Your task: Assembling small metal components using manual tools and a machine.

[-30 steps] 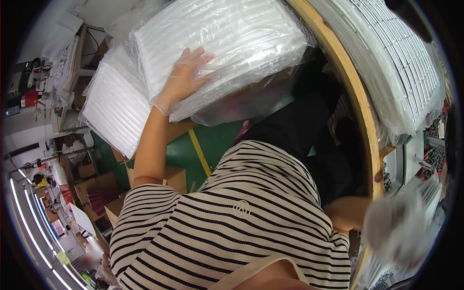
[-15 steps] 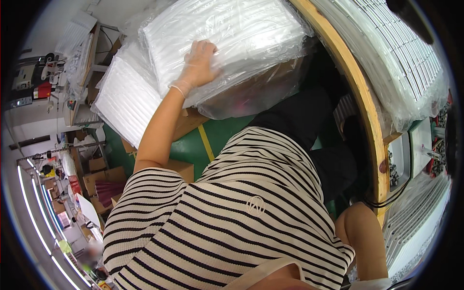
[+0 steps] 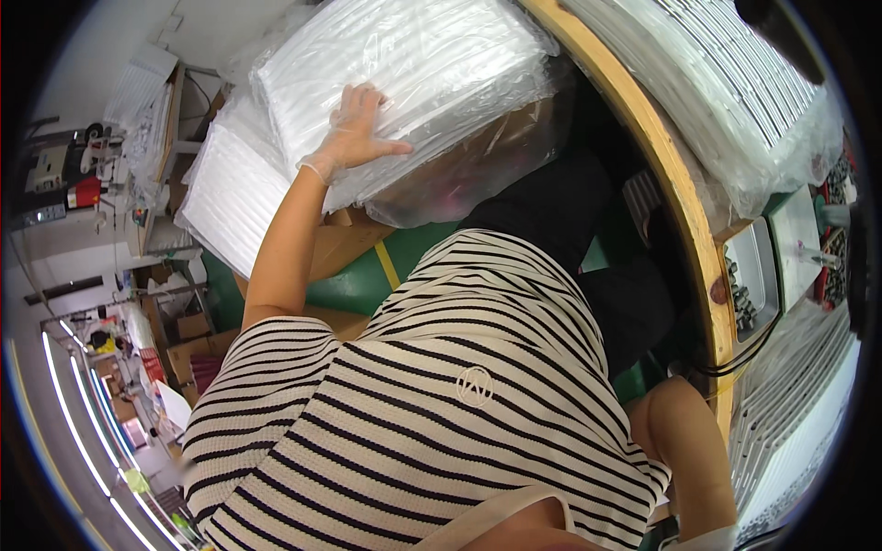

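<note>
My left hand (image 3: pixel 353 136), in what looks like a thin clear glove with its cuff at the wrist, lies with fingers spread on a stack of white ribbed panels (image 3: pixel 441 55) wrapped in clear plastic. It touches the wrap near the stack's near edge and grips nothing. Below this stack is a brown box or board (image 3: pixel 459 170), also under clear plastic. A second wrapped white stack (image 3: pixel 234 184) leans or lies to its left. My right forearm (image 3: pixel 703 459) runs down to the lower edge at the right, a pale cuff just showing; the hand is out of the picture.
A wooden table edge (image 3: pixel 675 151) curves along my right. On that table are wrapped panels (image 3: pixel 717 92), a tray (image 3: pixel 758 266) with small metal parts, dark cables and more white panels (image 3: pixel 799 404). Cardboard boxes (image 3: pixel 340 253) stand on the green floor (image 3: pixel 349 285), which has a yellow line.
My left hand has shifted slightly left in the picture and its thumb is now stretched out to the side. The whole view has shifted a little. The right arm is nearly unmoved.
</note>
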{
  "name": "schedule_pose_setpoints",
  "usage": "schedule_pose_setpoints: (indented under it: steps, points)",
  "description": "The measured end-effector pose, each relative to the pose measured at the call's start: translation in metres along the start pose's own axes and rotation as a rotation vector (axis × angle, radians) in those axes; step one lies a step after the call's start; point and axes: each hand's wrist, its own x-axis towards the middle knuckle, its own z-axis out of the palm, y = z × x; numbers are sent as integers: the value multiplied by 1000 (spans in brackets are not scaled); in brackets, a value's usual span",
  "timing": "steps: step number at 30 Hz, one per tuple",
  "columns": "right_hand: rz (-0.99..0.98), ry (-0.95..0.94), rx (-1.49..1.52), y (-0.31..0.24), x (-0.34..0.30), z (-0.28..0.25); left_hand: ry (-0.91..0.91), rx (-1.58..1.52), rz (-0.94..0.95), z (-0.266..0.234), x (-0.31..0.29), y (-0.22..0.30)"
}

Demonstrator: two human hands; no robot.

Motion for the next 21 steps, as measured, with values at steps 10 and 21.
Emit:
schedule_pose_setpoints:
  steps: [10, 21]
  points:
    - [165, -30, 208, 10, -31, 23, -444, -227, 71, -56, 74, 4]
    - [175, 499, 292, 53, -44, 89, 269, -377, 900, -159, 150, 253]
